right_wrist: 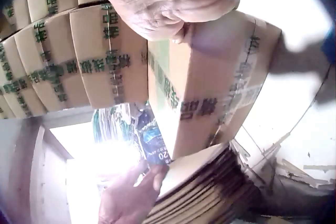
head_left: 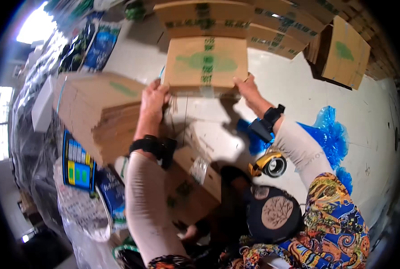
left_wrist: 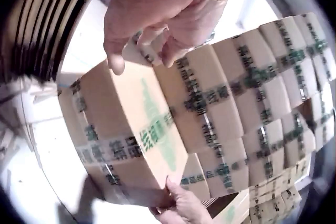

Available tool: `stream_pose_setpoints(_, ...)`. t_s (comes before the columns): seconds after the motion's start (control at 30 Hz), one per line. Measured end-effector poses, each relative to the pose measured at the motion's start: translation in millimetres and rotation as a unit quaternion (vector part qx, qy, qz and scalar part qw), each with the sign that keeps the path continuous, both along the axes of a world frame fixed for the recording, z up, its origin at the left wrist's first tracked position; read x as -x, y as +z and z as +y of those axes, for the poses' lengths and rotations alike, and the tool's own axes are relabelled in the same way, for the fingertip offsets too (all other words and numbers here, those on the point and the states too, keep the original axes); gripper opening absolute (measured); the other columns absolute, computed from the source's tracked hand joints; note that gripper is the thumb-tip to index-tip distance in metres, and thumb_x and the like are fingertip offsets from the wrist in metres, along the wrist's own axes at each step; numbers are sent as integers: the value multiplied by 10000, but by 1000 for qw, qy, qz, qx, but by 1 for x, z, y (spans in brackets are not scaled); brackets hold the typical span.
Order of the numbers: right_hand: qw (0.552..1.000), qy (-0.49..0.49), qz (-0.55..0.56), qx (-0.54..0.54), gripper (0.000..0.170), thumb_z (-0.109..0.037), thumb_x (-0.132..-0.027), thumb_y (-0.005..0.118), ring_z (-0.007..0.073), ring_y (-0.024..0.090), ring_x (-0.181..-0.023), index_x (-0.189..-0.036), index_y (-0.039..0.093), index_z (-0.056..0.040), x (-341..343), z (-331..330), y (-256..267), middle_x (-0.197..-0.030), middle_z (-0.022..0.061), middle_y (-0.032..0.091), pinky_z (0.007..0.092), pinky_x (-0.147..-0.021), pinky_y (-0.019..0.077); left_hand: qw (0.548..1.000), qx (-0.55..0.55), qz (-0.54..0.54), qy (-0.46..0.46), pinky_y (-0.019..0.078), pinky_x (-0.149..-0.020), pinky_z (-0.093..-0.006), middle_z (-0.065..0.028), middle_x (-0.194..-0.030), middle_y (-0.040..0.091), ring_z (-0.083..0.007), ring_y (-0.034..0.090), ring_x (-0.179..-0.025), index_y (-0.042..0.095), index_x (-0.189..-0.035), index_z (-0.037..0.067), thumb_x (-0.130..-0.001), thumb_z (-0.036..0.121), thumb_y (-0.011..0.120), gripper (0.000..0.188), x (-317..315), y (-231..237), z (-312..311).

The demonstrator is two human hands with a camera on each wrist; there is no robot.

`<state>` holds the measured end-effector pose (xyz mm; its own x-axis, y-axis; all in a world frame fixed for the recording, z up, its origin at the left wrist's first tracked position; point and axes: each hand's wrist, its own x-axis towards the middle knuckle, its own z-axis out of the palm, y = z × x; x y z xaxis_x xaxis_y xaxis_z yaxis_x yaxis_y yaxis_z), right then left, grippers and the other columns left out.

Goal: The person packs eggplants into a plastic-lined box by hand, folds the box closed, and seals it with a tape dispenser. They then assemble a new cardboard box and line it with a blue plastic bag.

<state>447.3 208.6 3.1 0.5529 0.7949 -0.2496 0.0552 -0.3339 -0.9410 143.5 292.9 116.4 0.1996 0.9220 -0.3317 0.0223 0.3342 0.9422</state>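
A taped cardboard box (head_left: 206, 67), with green print and a green smear on its top, is between my two hands. My left hand (head_left: 154, 97) grips its near left corner. At the near right corner, my right hand (head_left: 250, 91) grips the box, thumb along the top edge. From the left wrist, the box (left_wrist: 105, 124) stands against a wall of stacked boxes (left_wrist: 252, 77), my left thumb and fingers at its upper corner. In the right wrist view, the curled fingers of my right hand (right_wrist: 173, 3) lie over the box edge; some fingertips are hidden.
Flattened cardboard sheets (head_left: 114, 125) are piled at left. A yellow tape dispenser (head_left: 269, 165) and blue plastic film (head_left: 330, 130) lie on the floor at right. Another carton (head_left: 191, 197) sits near my legs. A cardboard piece (head_left: 345, 54) stands at back right.
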Motion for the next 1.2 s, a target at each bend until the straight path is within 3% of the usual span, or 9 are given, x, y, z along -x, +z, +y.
stream_pose_setpoints(0.07, 998, 31, -14, 51, 646, -281, -839, 703, 303, 549, -1163, -1293, 407, 71, 22, -34, 38, -1283, 251, 528, 389, -975, 449, 998, -52, -14, -19, 494, -783, -287, -83, -986, 675, -172, 614, -895, 582, -1218, -71, -897, 117, 589, 372, 36, 44, -39)
stream_pose_setpoints(0.13, 997, 69, 17, -33, 639, -312, -882, 662, 312, 561, -1137, -1313, 408, 85, 52, -80, 51, -1325, 263, 495, 399, -945, 470, 970, -146, 184, -62, 482, -828, -269, -112, -1061, 672, -163, 616, -960, 592, -1208, -70, -904, 145, 600, 372, 85, 85, -89)
stream_pose_setpoints(0.23, 954, 249, 30, 166, 662, -397, -927, 606, 250, 549, -1142, -1387, 407, 35, 61, -124, 38, -1330, 184, 510, 378, -923, 480, 926, -216, 307, -39, 457, -896, -275, -138, -1092, 668, -178, 613, -1011, 592, -1196, -66, -921, 171, 585, 362, 157, 109, -173)
stream_pose_setpoints(0.43, 868, 478, 93, 98, 655, -529, -986, 432, 232, 450, -1282, -1429, 404, -48, 118, -145, 117, -1408, 150, 442, 370, -1023, 418, 935, 24, 325, 142, 374, -1047, -341, -162, -1383, 472, -251, 471, -1257, 386, -1417, -21, -1000, 365, 491, 578, 232, 101, -312)
stream_pose_setpoints(0.6, 821, 546, -132, -105, 753, -546, -922, 539, 314, 343, -1368, -1472, 335, -74, 176, -126, 152, -1496, 192, 334, 464, -1125, 282, 957, 103, 132, 236, 343, -1081, -384, -199, -1439, 389, -290, 396, -1316, 257, -1465, -25, -963, 418, 561, 735, 225, 39, -326)
stream_pose_setpoints(0.7, 752, 521, -355, -192, 824, -551, -849, 628, 377, 283, -1388, -1456, 357, -64, 204, -136, 157, -1496, 215, 322, 528, -1106, 255, 938, -4, 278, 209, 411, -1000, -406, -124, -1293, 491, -258, 505, -1129, 377, -1358, 28, -985, 339, 534, 509, 220, 18, -329)
stream_pose_setpoints(0.8, 689, 549, -428, -201, 864, -578, -809, 662, 426, 221, -1407, -1420, 396, -29, 238, -131, 152, -1477, 260, 315, 585, -1092, 210, 910, -28, 372, 183, 312, -1095, -398, -281, -1412, 374, -410, 385, -1298, 285, -1435, -47, -964, 405, 548, 704, 222, 14, -326)
stream_pose_setpoints(0.93, 659, 540, -479, -211, 653, -435, -883, 609, 372, 314, -1357, -1381, 415, -59, 239, -125, 157, -1445, 183, 387, 501, -1060, 265, 696, -342, 630, 29, 238, -1124, -489, -275, -1427, 390, -396, 321, -1372, 346, -1420, -21, -947, 347, 545, 631, 167, 38, -298)
stream_pose_setpoints(1.2, 622, 507, -540, -254, 524, -333, -943, 523, 361, 377, -1315, -1393, 446, -75, 234, -124, 139, -1421, 186, 437, 470, -1071, 275, 716, -353, 602, 27, 227, -1111, -511, -169, -1431, 434, -405, 332, -1364, 408, -1404, 54, -933, 340, 547, 568, 110, 14, -271)
